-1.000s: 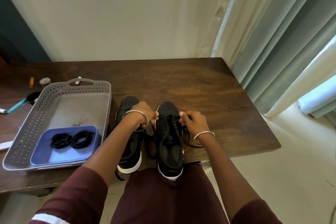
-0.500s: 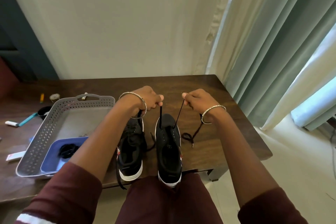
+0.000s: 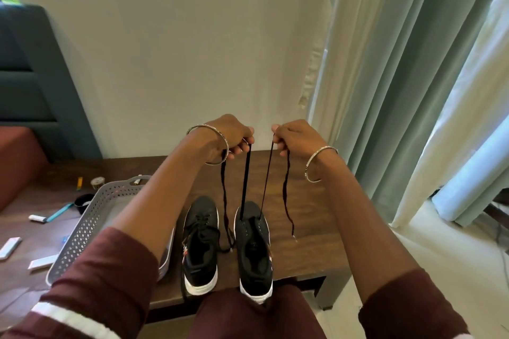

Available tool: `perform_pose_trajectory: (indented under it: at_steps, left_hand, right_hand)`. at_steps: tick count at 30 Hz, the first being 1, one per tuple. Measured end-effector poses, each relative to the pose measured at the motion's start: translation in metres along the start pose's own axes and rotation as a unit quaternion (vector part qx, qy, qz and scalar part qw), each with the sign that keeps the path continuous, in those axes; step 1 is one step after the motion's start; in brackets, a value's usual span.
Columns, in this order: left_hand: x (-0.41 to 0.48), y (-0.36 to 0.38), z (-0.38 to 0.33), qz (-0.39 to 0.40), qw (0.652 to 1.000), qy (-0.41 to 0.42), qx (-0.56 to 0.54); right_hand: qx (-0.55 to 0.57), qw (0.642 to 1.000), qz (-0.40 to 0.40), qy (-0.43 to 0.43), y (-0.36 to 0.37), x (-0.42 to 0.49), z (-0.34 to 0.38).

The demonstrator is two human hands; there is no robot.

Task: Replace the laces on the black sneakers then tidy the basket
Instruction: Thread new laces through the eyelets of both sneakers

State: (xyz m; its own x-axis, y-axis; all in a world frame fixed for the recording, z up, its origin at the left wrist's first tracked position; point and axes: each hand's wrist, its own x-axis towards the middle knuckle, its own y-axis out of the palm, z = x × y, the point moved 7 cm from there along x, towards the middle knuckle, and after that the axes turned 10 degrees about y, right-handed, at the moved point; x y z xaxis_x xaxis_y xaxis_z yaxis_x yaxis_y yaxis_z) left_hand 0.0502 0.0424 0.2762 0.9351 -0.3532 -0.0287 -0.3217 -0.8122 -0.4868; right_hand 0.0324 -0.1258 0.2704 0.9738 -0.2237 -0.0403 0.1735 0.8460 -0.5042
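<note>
Two black sneakers with white soles stand side by side at the table's near edge. The left sneaker [image 3: 199, 245] is laced. The right sneaker [image 3: 253, 242] has a black lace [image 3: 245, 181] running up from its front eyelets in two taut strands. My left hand [image 3: 234, 136] pinches one strand high above the shoe, and my right hand [image 3: 292, 136] pinches the other. The loose lace ends hang down from both hands. My left forearm hides most of the grey perforated basket [image 3: 91, 226].
The dark wooden table [image 3: 305, 201] ends just right of the shoes, with pale curtains [image 3: 399, 91] beyond. Small items lie left of the basket: a teal-handled tool [image 3: 59, 212], white strips [image 3: 9, 246], a small round tin [image 3: 97, 181]. A wall rises behind.
Both hands have risen from the right sneaker's eyelets to well above it, pulling the lace through and taut. The view has tilted up, and my arm now covers the basket's blue tray.
</note>
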Motion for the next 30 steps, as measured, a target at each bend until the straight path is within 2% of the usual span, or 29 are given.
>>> perform_pose_trajectory:
  at_steps: [4, 9, 15, 22, 30]
  left_hand:
    - [-0.009, -0.002, -0.013, -0.007, 1.000, 0.011, -0.001]
    - [-0.019, -0.014, -0.034, -0.031, 0.999, 0.042, -0.012]
    - [-0.024, -0.040, -0.063, -0.086, 0.992, 0.084, -0.042]
    - [-0.030, -0.056, -0.092, -0.083, 0.971, 0.129, -0.186]
    - [-0.042, -0.077, -0.130, -0.105, 0.947, 0.204, -0.225]
  right_hand:
    - [-0.025, 1.000, 0.005, -0.010, 0.004, -0.009, 0.009]
    - [0.004, 1.000, -0.010, -0.013, -0.008, -0.018, 0.022]
    - [0.168, 0.985, -0.024, 0.008, -0.034, -0.026, 0.048]
    - [0.308, 0.951, -0.004, -0.007, -0.055, -0.036, 0.087]
    - [0.309, 0.948, -0.015, -0.081, -0.079, -0.042, 0.130]
